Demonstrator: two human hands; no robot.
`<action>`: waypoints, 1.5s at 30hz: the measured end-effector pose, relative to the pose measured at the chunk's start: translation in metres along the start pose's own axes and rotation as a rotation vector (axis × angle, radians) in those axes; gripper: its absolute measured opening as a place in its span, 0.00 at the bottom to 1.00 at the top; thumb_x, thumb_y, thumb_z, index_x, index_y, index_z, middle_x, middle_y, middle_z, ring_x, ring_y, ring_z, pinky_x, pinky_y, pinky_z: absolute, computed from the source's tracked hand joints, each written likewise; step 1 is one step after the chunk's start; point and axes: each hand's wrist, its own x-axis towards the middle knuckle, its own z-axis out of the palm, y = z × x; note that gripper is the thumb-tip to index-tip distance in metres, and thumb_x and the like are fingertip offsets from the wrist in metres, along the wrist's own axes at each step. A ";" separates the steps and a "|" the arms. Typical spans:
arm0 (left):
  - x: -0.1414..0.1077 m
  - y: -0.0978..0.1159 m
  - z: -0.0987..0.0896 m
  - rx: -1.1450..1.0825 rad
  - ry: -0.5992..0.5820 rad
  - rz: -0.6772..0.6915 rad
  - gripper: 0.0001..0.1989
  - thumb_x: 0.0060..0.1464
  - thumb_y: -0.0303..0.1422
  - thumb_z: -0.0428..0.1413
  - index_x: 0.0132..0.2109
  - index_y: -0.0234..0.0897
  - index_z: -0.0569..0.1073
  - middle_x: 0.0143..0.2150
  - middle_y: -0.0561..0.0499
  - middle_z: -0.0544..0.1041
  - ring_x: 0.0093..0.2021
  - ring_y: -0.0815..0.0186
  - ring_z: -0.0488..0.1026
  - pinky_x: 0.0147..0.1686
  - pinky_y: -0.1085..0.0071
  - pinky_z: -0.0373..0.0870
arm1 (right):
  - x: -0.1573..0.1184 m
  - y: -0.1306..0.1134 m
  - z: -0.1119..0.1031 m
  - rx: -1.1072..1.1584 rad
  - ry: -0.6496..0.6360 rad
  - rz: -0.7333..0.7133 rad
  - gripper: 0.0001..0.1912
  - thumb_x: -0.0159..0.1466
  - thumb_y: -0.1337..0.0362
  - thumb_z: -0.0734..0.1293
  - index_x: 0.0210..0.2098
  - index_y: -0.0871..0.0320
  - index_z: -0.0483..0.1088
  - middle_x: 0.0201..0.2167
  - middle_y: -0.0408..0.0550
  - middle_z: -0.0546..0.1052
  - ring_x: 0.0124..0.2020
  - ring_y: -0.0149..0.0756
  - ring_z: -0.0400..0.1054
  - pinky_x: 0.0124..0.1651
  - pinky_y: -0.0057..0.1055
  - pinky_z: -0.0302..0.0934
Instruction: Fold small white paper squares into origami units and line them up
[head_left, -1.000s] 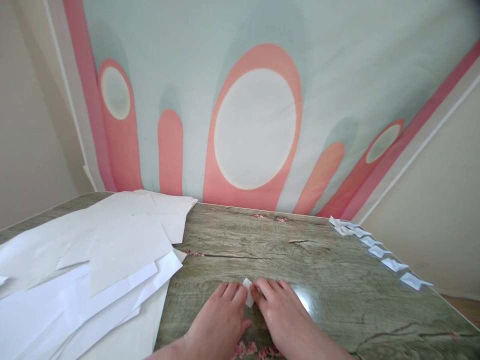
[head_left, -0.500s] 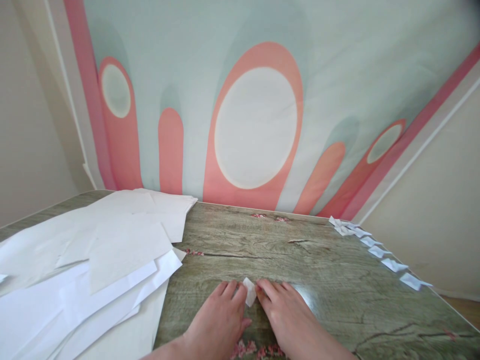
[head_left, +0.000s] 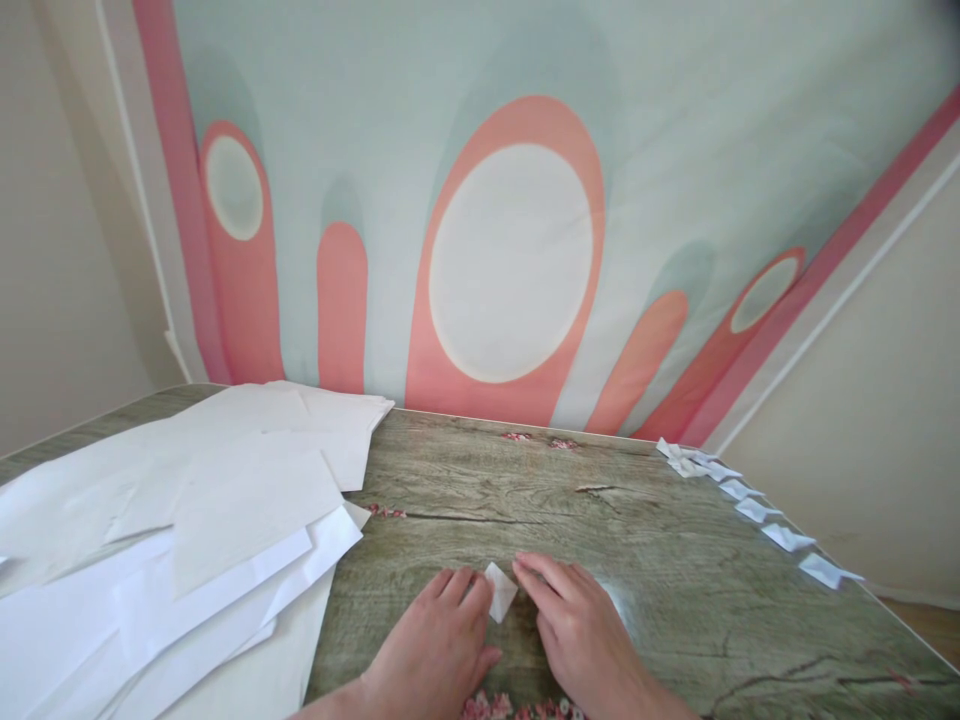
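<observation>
A small folded piece of white paper (head_left: 502, 592), roughly diamond-shaped, lies on the wood-patterned table in front of me. My left hand (head_left: 442, 635) is at its left side, fingers together and curled, with the fingertips holding down the paper's left corner. My right hand (head_left: 577, 625) is just right of the paper, its fingers stretched forward and a small gap between the fingertips and the paper's edge. Nothing shows in the right hand.
Loose white sheets and strips of paper (head_left: 247, 500) spread over the table's left side. Several small folded white papers (head_left: 786, 538) form a row along the right edge. A wall with a pink and pale green print (head_left: 390, 330) rises behind the table (head_left: 465, 470).
My right fingers have come away from the paper's right side and stretched forward. More of the folded paper shows now. My left hand has stayed at its left corner.
</observation>
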 end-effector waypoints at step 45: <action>0.003 -0.002 -0.006 -0.054 0.003 -0.055 0.09 0.55 0.23 0.49 0.36 0.33 0.75 0.34 0.45 0.73 0.37 0.57 0.69 0.36 0.62 0.69 | 0.022 -0.022 -0.007 0.023 -0.202 0.061 0.16 0.62 0.75 0.61 0.47 0.56 0.68 0.43 0.46 0.71 0.41 0.38 0.66 0.43 0.35 0.56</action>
